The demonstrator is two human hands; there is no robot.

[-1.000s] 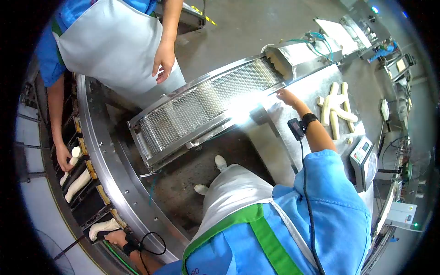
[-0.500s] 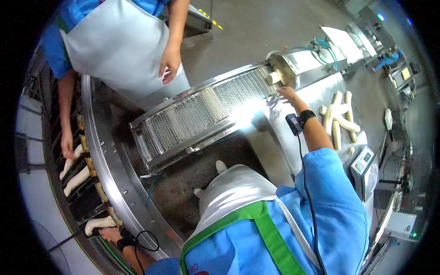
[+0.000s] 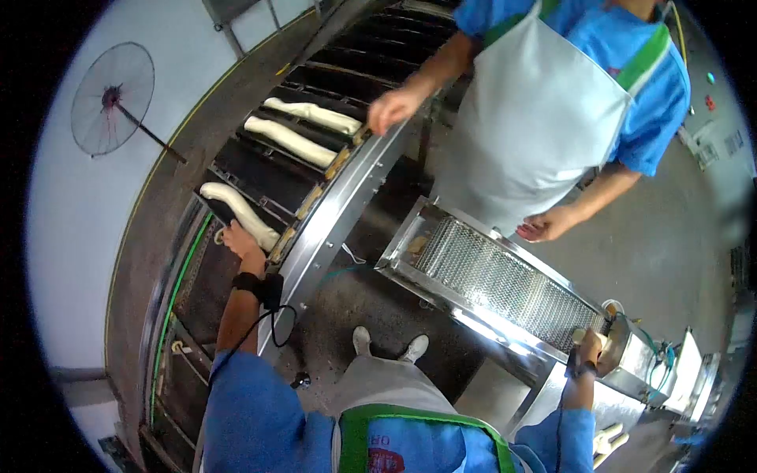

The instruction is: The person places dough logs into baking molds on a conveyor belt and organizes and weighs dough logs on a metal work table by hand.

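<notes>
Fan (image 3: 113, 98) stands beyond my left hand (image 3: 243, 239), its fingers bent against a long dough strip (image 3: 243, 211) in a dark conveyor tray; whether they grip it, I cannot tell. Farther from that hand lie two more strips (image 3: 292, 142), near a co-worker's raised hand (image 3: 394, 109). Between my hands runs a mesh belt (image 3: 505, 276), the co-worker's other hand (image 3: 548, 225) just beside it. At the belt's end, my right hand (image 3: 590, 345) curls over a pale dough piece (image 3: 605, 340), its grip hidden from view.
</notes>
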